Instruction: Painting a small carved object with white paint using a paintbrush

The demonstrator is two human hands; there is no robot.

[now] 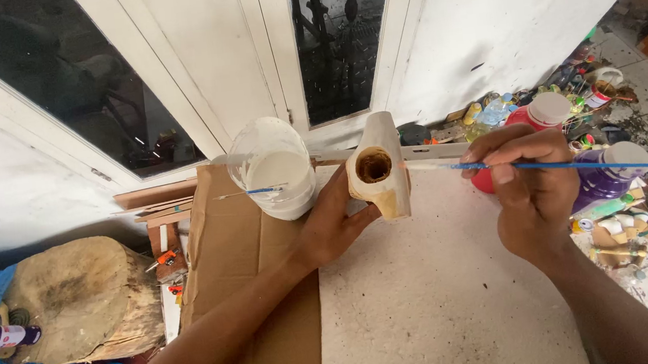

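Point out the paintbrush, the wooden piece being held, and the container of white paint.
paintbrush (547, 164), head view, blue handle.
wooden piece (390, 187), head view, its side face.
white paint container (279, 175), head view, its clear wall.

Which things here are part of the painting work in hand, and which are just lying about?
In use: left hand holding wooden piece; right hand holding blue-handled brush; cup of white paint.

Lying about: tree stump; spray can; purple bottle; red bottle; floor clutter.

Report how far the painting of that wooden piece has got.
Done: the wooden piece looks mostly pale-coated. In hand: the left hand holds it while the right hand puts the blue-handled brush to its side. Left: the brown hollow remains bare; the hidden faces can't be judged.
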